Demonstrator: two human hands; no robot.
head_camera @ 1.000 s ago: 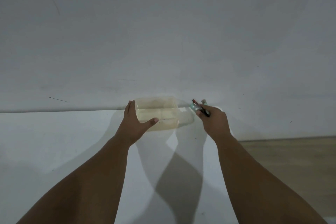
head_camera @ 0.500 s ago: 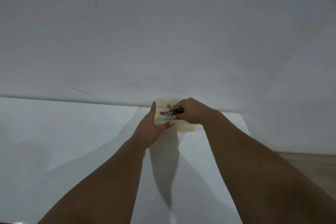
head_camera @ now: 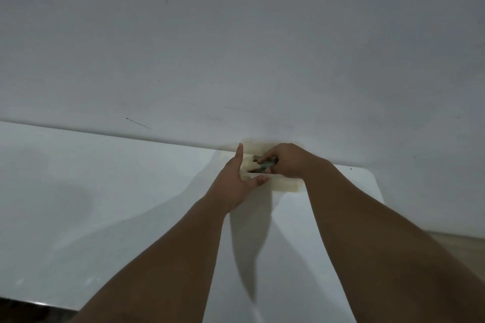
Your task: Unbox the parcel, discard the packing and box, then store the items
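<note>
Small items (head_camera: 265, 164) at the right hand's fingers (head_camera: 273, 162) too blurred to identify; clear container (head_camera: 287, 184) largely hidden behind both hands.

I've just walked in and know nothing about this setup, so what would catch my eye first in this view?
Two bare forearms reach forward over a white table and meet at a small translucent container against the wall at the table's far edge. The right hand is closed on a few slim pen-like items over the container, while the left hand steadies its left side, fingers spread. Everything else is bare pale wall.
</note>
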